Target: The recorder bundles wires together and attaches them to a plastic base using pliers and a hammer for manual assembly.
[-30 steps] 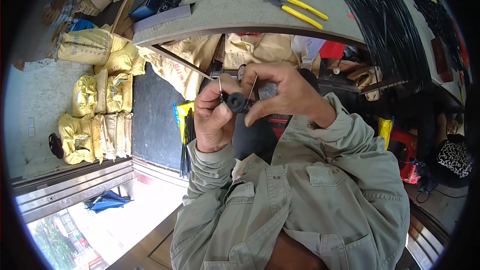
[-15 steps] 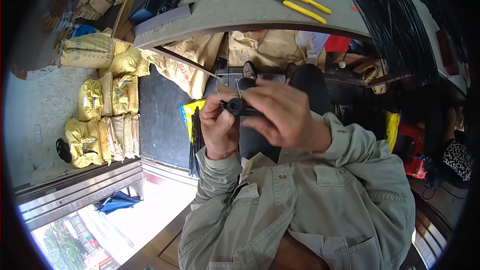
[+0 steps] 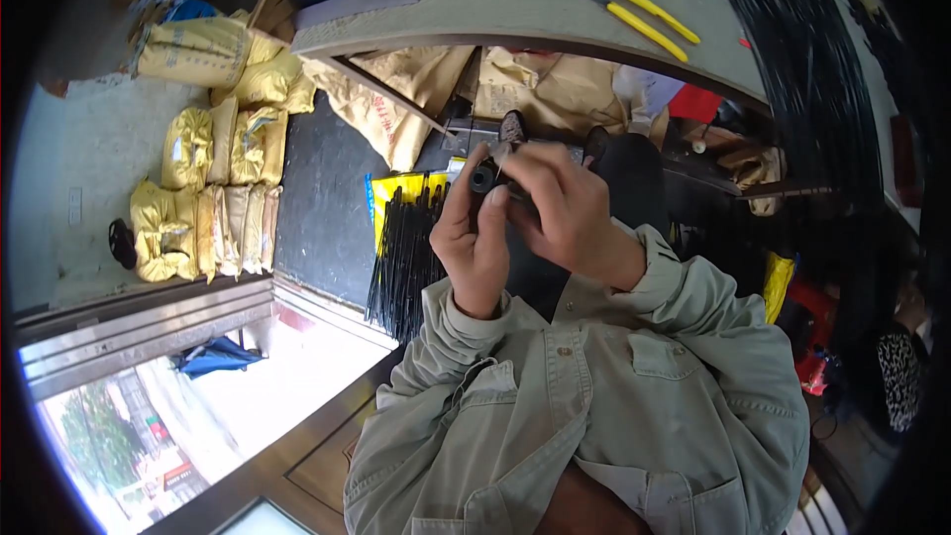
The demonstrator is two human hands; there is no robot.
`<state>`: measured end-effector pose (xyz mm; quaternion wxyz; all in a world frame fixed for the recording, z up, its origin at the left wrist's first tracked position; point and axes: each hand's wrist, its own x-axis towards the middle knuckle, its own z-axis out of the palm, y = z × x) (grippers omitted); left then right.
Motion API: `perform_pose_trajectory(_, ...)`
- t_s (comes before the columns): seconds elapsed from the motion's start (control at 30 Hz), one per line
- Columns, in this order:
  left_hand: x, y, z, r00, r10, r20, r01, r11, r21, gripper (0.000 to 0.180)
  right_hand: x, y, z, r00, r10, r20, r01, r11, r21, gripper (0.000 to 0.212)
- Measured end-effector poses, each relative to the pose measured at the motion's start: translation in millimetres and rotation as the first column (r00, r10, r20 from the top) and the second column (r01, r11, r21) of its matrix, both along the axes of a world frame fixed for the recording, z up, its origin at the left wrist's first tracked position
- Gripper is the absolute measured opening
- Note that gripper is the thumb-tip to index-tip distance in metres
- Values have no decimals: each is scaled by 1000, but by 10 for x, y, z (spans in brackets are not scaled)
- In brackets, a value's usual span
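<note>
My left hand (image 3: 474,243) pinches a black tubular part (image 3: 483,178) between thumb and fingers, its round hollow end turned up towards me. Close against it on the right, my right hand (image 3: 570,203) is closed, with fingertips bent over the top of the part. A thin pale wire-like strand shows faintly at those fingertips, blurred. What my right fingers grip is mostly hidden behind them. Both hands are held above my lap. A bundle of thin black rods (image 3: 404,263) stands to the left of my left hand, beside a yellow bag (image 3: 396,186).
Ahead is a workbench (image 3: 495,5) with yellow-handled pliers (image 3: 639,15), a grey strip (image 3: 371,6) and long black rods (image 3: 792,50) on it. Sacks (image 3: 213,228) are stacked at the left wall. A person in a patterned garment (image 3: 897,381) sits at the far right.
The view has shifted, showing more of the rod bundle. My right fingers have drawn in towards the hollow end, and the upright thin wires seen before are now mostly hidden.
</note>
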<state>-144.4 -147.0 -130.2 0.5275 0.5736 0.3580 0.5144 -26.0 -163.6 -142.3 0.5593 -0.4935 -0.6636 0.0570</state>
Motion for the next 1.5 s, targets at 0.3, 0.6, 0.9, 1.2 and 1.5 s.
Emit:
perform_pose_trajectory(0.3, -179, 120, 147, 991, -94, -100, 124, 922, 367, 44, 75, -40, -188, 993, 107, -52, -101, 990, 99, 33)
perform_pose_trajectory(0.6, -165, 254, 124, 929, -363, -75, 370, 896, 246, 31, 203, -44, -257, 954, 269, -135, -254, 960, 117, 30)
perform_pose_trajectory(0.9, 80, 336, 12, 901, -424, 98, 366, 860, 355, 38, 1046, 241, 10, 925, 380, -17, -369, 887, -279, 27)
perform_pose_trajectory(1.2, -12, 224, -100, 830, -447, 334, 462, 886, 37, 47, 1922, 814, -79, 464, -396, 792, 637, 770, 12, 30)
perform_pose_trajectory(1.5, -103, 357, -146, 863, -452, 226, 438, 892, 113, 50, 906, -125, 566, 975, 218, -45, -204, 793, -574, 17)
